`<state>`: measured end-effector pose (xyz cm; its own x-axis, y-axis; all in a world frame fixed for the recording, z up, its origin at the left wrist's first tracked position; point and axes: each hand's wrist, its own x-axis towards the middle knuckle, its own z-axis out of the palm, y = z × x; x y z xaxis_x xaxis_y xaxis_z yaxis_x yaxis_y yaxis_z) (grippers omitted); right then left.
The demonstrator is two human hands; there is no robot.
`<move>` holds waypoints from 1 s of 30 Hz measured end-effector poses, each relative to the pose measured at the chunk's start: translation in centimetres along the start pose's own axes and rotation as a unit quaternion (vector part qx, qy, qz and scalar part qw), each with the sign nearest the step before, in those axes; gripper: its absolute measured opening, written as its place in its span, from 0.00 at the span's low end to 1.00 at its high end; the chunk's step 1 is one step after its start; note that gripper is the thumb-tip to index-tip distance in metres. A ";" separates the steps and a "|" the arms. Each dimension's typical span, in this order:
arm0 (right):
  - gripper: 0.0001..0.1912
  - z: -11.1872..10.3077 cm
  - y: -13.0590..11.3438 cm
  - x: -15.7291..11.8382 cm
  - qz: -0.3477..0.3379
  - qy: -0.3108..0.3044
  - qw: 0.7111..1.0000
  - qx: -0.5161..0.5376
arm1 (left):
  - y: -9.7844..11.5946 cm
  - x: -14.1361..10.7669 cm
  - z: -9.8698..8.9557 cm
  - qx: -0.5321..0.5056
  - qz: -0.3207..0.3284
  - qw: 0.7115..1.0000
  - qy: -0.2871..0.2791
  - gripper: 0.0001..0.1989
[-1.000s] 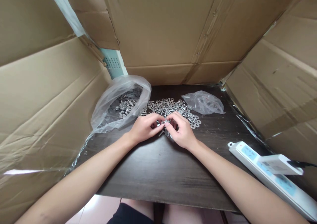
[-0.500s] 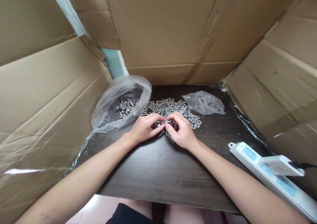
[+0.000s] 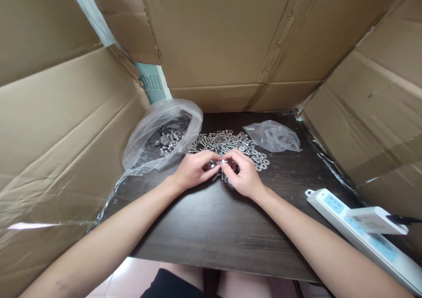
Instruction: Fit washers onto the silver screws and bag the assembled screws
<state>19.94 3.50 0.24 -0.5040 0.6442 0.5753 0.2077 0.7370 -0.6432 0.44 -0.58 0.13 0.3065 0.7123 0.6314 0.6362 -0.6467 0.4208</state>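
A small shiny metal bolt point(image 3: 223, 161) lies level between my fingertips, over the near side of a loose hardware heap. My left hand point(image 3: 194, 171) pinches its left end with thumb and fingers. On its right end, my right hand point(image 3: 244, 173) is closed in a similar pinch. Whether a nut or washer sits on the bolt is too small to tell. Behind and under my hands spreads the heap of screws point(image 3: 214, 143), with flat washers point(image 3: 263, 162) mostly along its right side. My fingers hide part of the heap.
At the left an open clear plastic bag point(image 3: 133, 150) holds more screws. A second crumpled plastic bag point(image 3: 275, 136) lies at the back right. A white power strip point(image 3: 321, 201) with a plugged-in adapter point(image 3: 376, 221) is at the right. Cardboard walls point(image 3: 224, 38) enclose the dark table point(image 3: 211, 227).
My fingers have shifted slightly on the bolt, and its right end catches brighter light. Both hands stay in nearly the same place; the view has moved a little.
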 end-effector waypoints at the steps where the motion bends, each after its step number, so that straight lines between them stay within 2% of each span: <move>1: 0.03 0.0 0.0 0.0 0.000 0.000 1.000 -0.001 | 0.0 0.0 0.0 0.000 0.001 1.000 0.000 0.06; 30: 0.04 0.0 0.0 0.0 0.010 -0.006 1.000 -0.002 | 0.2 0.1 0.0 -0.003 -0.004 1.000 0.002 0.06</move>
<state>19.98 3.51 0.19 -0.5100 0.6562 0.5561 0.2215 0.7249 -0.6522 0.56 -0.64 0.27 0.2992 0.7163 0.6304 0.6347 -0.6427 0.4290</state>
